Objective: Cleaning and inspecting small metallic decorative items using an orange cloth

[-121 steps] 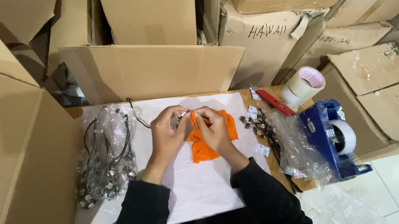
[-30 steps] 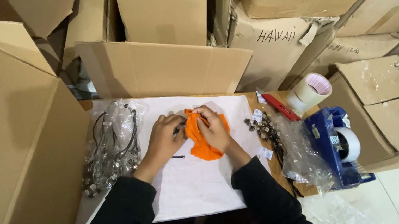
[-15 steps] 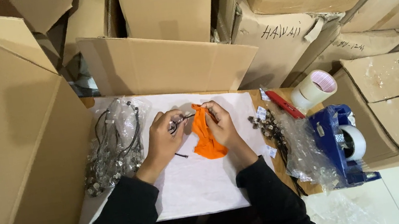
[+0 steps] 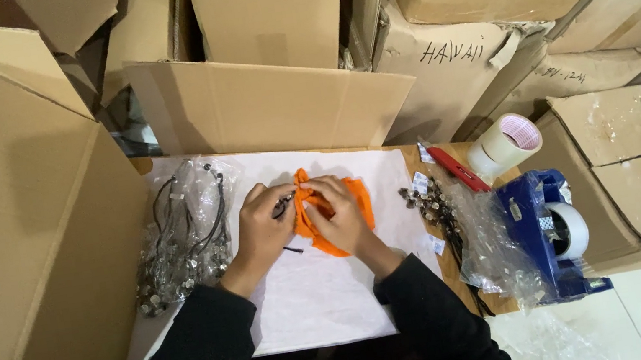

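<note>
Your left hand (image 4: 260,229) pinches a small dark cord piece (image 4: 284,205) between thumb and fingertips, its loose end trailing onto the white sheet (image 4: 330,297). Your right hand (image 4: 340,213) is closed on the gathered top of the orange cloth pouch (image 4: 357,200), which lies at the middle of the counter (image 4: 411,160), on the sheet and just beside the left hand.

To do this step well:

1. Keep the pouch mouth bunched tightly under the right fingers so the fabric cannot spread.
2. Hold the cord piece close to its tip; a short grip likely gives better control at the opening.
3. Work directly over the sheet, so any dropped part stays visible.
4. Keep both wrists low and close together.

A clear bag of cords with metal fittings (image 4: 180,235) lies to your left. A heap of small metal pieces (image 4: 425,202), crumpled plastic (image 4: 496,251), a blue tape dispenser (image 4: 553,234), a red cutter (image 4: 457,169) and a tape roll (image 4: 508,142) lie to your right. Cardboard boxes (image 4: 17,242) surround the counter.
</note>
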